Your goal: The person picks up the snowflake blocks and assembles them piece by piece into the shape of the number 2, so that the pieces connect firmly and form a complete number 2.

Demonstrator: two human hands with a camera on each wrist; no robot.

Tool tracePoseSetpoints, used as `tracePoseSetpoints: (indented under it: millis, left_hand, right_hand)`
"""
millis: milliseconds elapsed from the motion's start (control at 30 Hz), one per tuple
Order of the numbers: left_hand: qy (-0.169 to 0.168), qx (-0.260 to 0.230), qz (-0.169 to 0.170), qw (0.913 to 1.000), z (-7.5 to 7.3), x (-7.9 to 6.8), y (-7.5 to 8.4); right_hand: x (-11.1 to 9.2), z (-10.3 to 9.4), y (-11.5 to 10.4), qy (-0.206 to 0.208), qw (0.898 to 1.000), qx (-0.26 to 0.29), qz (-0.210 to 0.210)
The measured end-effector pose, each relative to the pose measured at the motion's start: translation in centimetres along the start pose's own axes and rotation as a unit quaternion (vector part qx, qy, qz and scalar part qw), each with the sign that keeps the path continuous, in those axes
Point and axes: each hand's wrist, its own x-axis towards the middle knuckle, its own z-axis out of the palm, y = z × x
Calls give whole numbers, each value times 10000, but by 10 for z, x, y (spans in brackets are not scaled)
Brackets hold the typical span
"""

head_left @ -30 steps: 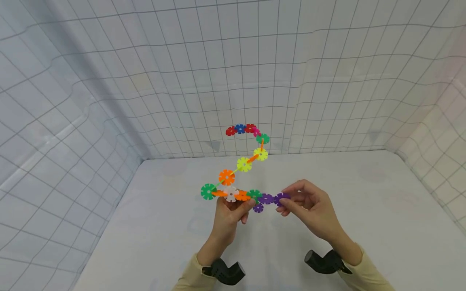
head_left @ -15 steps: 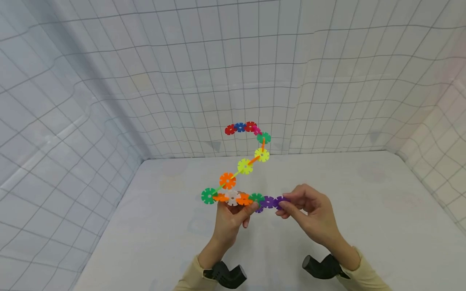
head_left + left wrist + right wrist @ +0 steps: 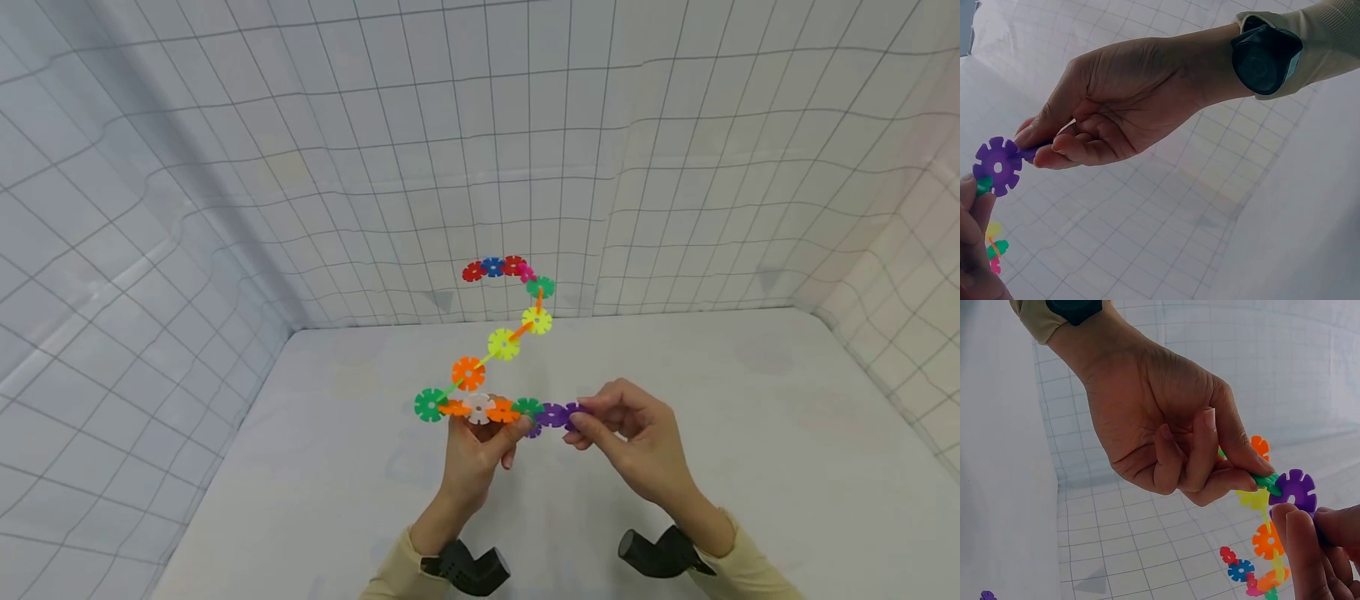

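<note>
A chain of slotted snowflake discs in several colours bends in a zigzag in the head view. Its far end has a red disc point(image 3: 473, 272), a blue disc point(image 3: 492, 267) and another red one. At the near end, my left hand point(image 3: 472, 458) pinches a green disc point(image 3: 528, 410), also seen in the right wrist view. Joined to that green disc is a purple disc point(image 3: 997, 167). My right hand point(image 3: 637, 433) pinches the end purple disc point(image 3: 576, 417) between thumb and fingers. How deeply the two purple discs are slotted together I cannot tell.
Below the green disc, another purple disc point(image 3: 534, 432) shows partly behind the left thumb; whether it is joined is unclear. A purple disc point(image 3: 987, 595) lies on a white surface in the right wrist view. Grid-patterned cloth walls point(image 3: 525, 167) surround the white table point(image 3: 337, 483).
Both hands and the near part of the chain have come slightly lower in the head view. The right hand has shifted a little left, and the purple disc behind the left thumb is more covered.
</note>
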Motion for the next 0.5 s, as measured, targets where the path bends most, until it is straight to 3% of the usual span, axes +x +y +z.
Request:
tracePoseSetpoints:
  millis: [233,367,500]
  left_hand:
    - [154,-15,-164,9997,-1,2,0]
    - [357,83,-218,9991,-4,4,0]
    - [567,121,-177,9982,-7,7,0]
  right_hand:
    - [3,-3,6,-139,9996,199,106]
    - [6,-7,13,-117,9996,-106,250]
    - [9,-12,30,43,9963,-351,786]
